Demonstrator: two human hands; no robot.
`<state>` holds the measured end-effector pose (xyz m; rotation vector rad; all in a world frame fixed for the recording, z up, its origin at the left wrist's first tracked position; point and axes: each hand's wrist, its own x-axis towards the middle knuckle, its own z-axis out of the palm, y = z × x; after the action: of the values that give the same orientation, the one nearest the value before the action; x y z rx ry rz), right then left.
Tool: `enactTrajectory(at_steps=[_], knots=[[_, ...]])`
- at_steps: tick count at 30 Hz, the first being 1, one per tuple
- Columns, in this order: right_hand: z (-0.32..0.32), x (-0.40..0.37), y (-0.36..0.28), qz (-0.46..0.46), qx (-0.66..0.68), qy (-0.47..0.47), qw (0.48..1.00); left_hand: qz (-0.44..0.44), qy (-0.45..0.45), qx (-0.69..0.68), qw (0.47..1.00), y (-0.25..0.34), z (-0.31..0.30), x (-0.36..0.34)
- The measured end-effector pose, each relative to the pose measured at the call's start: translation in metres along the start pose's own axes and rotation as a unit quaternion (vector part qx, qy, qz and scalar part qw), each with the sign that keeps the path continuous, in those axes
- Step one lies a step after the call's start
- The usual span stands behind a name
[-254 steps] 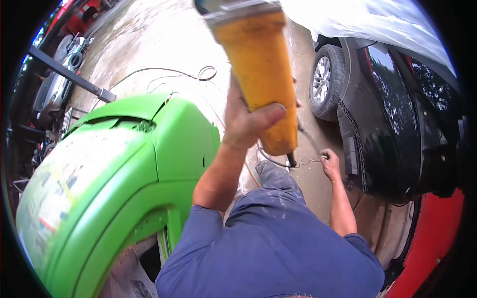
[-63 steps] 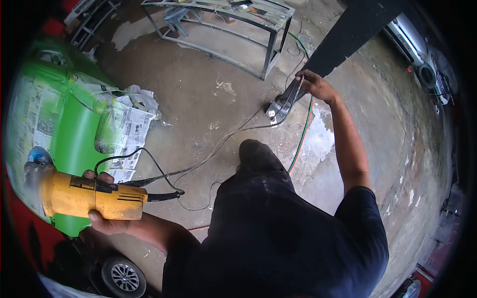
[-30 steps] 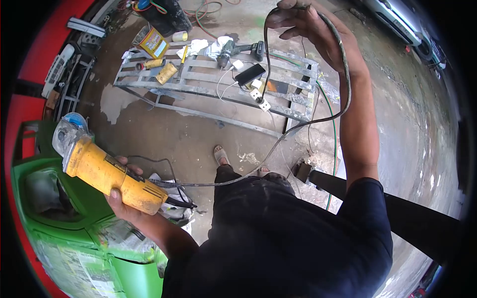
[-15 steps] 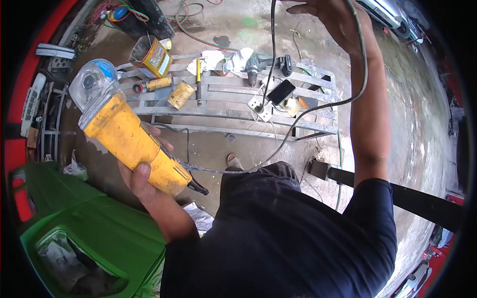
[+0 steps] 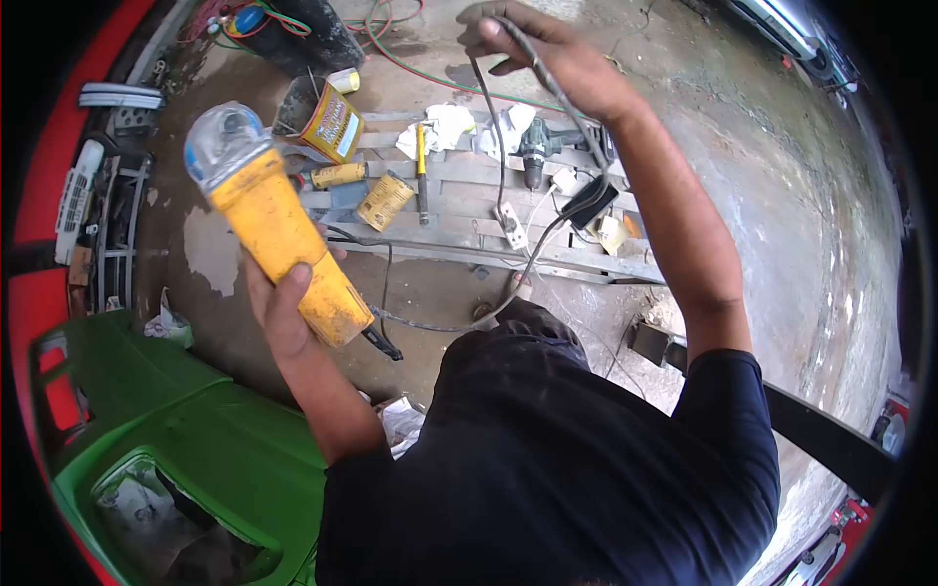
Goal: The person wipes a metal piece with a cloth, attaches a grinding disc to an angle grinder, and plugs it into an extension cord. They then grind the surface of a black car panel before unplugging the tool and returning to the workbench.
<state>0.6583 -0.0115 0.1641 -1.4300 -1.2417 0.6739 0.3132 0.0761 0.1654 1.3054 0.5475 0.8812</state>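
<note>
My left hand [image 5: 288,311] is wrapped around the yellow body of a corded power tool [image 5: 278,230], held tilted at the left. A clear plastic cover with a bit of blue label encloses the tool's head. From its rear end a dark power cord [image 5: 430,326] loops rightward and up to my right hand [image 5: 528,44]. That hand is raised at the top of the view, with the cord pinched between thumb and fingers. Another length of cord drops from it to a white power strip [image 5: 510,227] on the slatted metal bench [image 5: 459,195].
On the bench lie a hammer [image 5: 422,171], a cordless drill [image 5: 535,154], a phone [image 5: 590,201], white rags [image 5: 447,129], a yellow can [image 5: 386,200] and an open tin [image 5: 334,125]. A green car panel [image 5: 234,430] is at lower left. Hoses cross the floor behind.
My right hand has come down and to the left with the cord, whose loop has narrowed. The power tool has turned more upright in my left hand. The view has shifted slightly.
</note>
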Motion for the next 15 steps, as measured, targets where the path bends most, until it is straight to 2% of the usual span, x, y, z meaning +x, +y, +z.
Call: enactTrajectory(at_steps=[2, 4, 6, 8, 10, 15], knots=[[0.010, 0.009, 0.025, -0.016, 0.000, 0.017, 1.000, -0.058, 0.010, 0.067, 0.996, -0.003, 0.006, 0.012], [0.028, 0.011, 0.029, -0.017, 0.029, 0.015, 0.999, -0.071, 0.003, 0.082, 0.994, -0.014, 0.004, 0.030], [0.043, 0.012, 0.040, -0.099, -0.108, 0.073, 0.987, -0.077, -0.014, 0.213, 0.974, -0.026, 0.006, 0.048], [0.048, 0.017, 0.039, -0.083, -0.108, 0.086, 0.987, -0.094, -0.026, 0.253, 0.963, -0.036, 0.007, 0.067], [0.045, 0.022, 0.036, -0.106, -0.140, 0.118, 0.977, -0.115, -0.067, 0.311, 0.941, -0.052, 0.006, 0.087], [0.033, 0.031, 0.017, -0.111, -0.119, 0.145, 0.976, -0.079, -0.138, 0.374, 0.914, -0.139, -0.037, 0.129]])
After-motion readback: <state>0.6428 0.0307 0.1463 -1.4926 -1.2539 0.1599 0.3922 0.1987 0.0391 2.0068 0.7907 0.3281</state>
